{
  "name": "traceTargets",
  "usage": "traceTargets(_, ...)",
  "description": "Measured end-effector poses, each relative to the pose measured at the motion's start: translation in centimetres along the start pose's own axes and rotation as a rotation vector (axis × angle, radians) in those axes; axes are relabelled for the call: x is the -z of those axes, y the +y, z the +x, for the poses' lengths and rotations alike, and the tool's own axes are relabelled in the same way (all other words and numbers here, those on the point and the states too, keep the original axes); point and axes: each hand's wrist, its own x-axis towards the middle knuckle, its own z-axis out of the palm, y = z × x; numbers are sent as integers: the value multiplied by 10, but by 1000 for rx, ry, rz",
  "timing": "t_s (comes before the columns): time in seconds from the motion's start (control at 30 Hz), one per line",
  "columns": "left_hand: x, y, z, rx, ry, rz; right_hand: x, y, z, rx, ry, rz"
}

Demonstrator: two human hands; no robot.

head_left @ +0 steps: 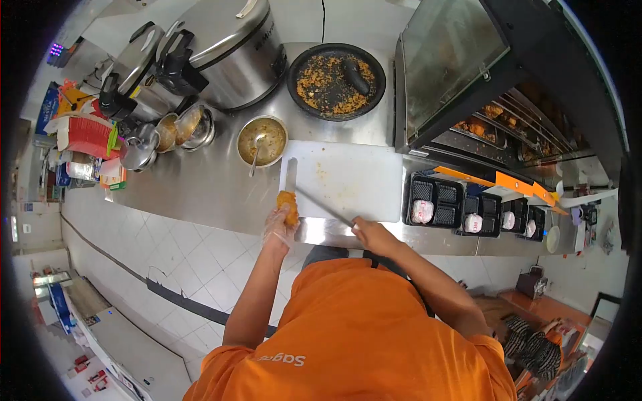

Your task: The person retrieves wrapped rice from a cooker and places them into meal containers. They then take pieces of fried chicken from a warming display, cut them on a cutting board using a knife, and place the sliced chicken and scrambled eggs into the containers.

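Note:
My left hand, in a clear plastic glove, is closed around a piece of fried chicken. The chicken is golden and crusty and sits over the near left corner of the white cutting board. With my bare right hand I grip a knife by its handle at the board's near edge. Its grey blade slants up and left across the board, with the tip close to the chicken. A few yellowish crumbs lie on the board.
Behind the board are a metal bowl with a spoon and a black mortar of coarse seasoning with a pestle. Several black compartment trays with wrapped bundles line the right side, below a glass food warmer. Large steel cookers stand back left.

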Motion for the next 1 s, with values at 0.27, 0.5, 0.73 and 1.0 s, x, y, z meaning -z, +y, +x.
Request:
traceTargets(0.27,-20,1,-12,-126,112,539,0,44,-14,-330,338,16)
traceTargets(0.5,-79,-37,22,-58,-289,874,24,43,-44,-210,475,-249)
traceTargets(0.73,-74,-65,46,-429,-219,1146,24,-4,-18,-172,424,-346)
traceTargets(1.0,-68,-65,39,-933,-348,1257,52,-54,-2,-302,191,-395)
